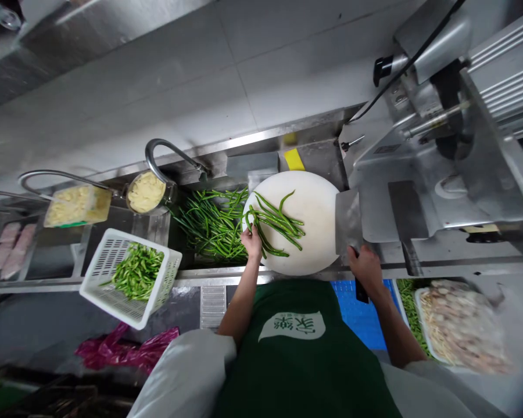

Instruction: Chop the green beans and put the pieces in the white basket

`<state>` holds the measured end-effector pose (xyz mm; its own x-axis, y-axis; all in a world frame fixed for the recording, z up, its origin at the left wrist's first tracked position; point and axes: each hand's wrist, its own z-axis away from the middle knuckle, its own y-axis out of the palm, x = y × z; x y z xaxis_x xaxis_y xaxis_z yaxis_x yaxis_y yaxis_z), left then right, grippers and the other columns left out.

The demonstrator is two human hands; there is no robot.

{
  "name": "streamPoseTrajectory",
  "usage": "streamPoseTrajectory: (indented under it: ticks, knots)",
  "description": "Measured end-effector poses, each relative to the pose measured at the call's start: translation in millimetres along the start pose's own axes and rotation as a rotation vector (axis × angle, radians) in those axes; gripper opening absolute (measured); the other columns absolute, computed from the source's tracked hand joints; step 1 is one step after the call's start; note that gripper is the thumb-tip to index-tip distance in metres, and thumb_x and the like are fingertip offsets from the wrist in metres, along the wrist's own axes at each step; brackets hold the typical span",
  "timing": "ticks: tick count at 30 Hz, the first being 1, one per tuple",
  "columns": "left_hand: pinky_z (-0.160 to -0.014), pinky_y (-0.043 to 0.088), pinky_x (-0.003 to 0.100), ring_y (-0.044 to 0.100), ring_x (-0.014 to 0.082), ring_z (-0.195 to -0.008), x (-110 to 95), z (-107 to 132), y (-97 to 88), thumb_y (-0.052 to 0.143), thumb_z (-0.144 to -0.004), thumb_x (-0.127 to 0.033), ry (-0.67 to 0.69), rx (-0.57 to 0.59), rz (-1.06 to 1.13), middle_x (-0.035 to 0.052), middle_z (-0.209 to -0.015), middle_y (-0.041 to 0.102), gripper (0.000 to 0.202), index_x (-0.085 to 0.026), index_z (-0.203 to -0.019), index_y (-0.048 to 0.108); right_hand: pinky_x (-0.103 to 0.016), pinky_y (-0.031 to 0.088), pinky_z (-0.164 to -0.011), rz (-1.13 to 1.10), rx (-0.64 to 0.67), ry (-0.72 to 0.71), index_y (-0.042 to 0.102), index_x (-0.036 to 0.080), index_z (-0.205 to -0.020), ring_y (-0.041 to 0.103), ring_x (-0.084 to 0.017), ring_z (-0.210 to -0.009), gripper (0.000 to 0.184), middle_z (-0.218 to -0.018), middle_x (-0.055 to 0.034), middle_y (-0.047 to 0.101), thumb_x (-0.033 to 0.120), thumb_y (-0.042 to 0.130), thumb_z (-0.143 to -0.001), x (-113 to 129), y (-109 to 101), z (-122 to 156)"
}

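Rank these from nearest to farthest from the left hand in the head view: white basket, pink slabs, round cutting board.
1. Round cutting board: right beside the left hand, bearing long green peppers.
2. White basket: left of the hand, holding cut peppers.
3. Pink slabs: at the far left.

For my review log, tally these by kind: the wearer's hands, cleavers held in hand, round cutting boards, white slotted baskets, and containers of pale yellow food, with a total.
Hands: 2 (left hand, right hand)
Held cleaver: 1
Round cutting board: 1
White slotted basket: 1
Pale yellow food containers: 2 (square tub, round pot)
Total: 7
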<state>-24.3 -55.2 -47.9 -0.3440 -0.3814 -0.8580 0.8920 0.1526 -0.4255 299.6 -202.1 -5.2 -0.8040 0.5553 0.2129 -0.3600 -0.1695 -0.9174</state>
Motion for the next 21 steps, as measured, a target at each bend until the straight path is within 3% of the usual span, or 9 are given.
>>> streamPoseTrajectory:
  ticks: [4,9,12,16,19,21]
  knots:
    - [-0.058,0.045,0.024,0.057,0.0137,-0.062,8,-1,-24.2,0.053,-0.086,-0.063,-0.118,-0.145,0.058,-0.0011,-0.065,0.059,0.047,-0.017,-0.081,0.062,-0.034,0.041,-0.07,-0.005,-0.007,0.007,0.068,0.004,-0.104,0.065,-0.029,-0.08,0.043,-0.088,-0.0204,0.071,0.04,0.045,-0.1,0,1,0]
    - [-0.048,0.043,0.023,0.053,0.0109,-0.049,10,5,-49.0,0.072,-0.078,-0.057,-0.162,-0.053,0.068,-0.0025,-0.061,0.058,0.042,-0.015,-0.081,0.066,-0.034,0.04,-0.069,-0.018,-0.005,0.027,0.069,0.003,-0.104,0.065,-0.029,-0.079,0.042,-0.087,-0.0213,0.071,0.04,0.048,-0.099,-1,3,-1]
    - [-0.048,0.048,0.024,0.059,0.011,-0.049,7,13,-44.9,0.083,-0.073,-0.045,-0.155,0.047,0.072,0.0,-0.071,0.065,0.042,-0.013,-0.096,0.069,-0.034,0.04,-0.069,-0.037,-0.024,0.022,0.069,0.002,-0.104,0.064,-0.029,-0.078,0.043,-0.086,-0.0214,0.071,0.04,0.048,-0.099,-2,5,-1]
    - [-0.054,0.056,0.026,0.067,0.014,-0.056,7,27,-31.1,0.087,-0.073,-0.038,-0.127,0.092,0.093,0.0026,-0.082,0.069,0.053,-0.014,-0.112,0.062,-0.034,0.04,-0.071,-0.022,-0.009,0.034,0.068,0.003,-0.104,0.064,-0.029,-0.079,0.043,-0.087,-0.0205,0.071,0.041,0.049,-0.099,-1,5,-1]
    - [-0.055,0.057,0.028,0.069,0.0162,-0.057,6,34,-31.3,0.083,-0.078,-0.042,-0.127,0.157,0.041,0.0035,-0.08,0.069,0.046,-0.014,-0.108,0.062,-0.033,0.039,-0.07,-0.011,0.003,0.045,0.068,0.004,-0.104,0.064,-0.029,-0.08,0.042,-0.087,-0.02,0.071,0.041,0.049,-0.099,0,4,-1]
    - [-0.056,0.055,0.028,0.067,0.0163,-0.057,2,33,-35.5,0.076,-0.084,-0.045,-0.049,0.09,-0.093,0.0036,-0.077,0.068,0.036,-0.015,-0.1,0.065,-0.033,0.039,-0.069,-0.017,0.004,0.05,0.068,0.004,-0.104,0.063,-0.028,-0.08,0.043,-0.088,-0.0201,0.071,0.041,0.048,-0.1,0,4,-1]
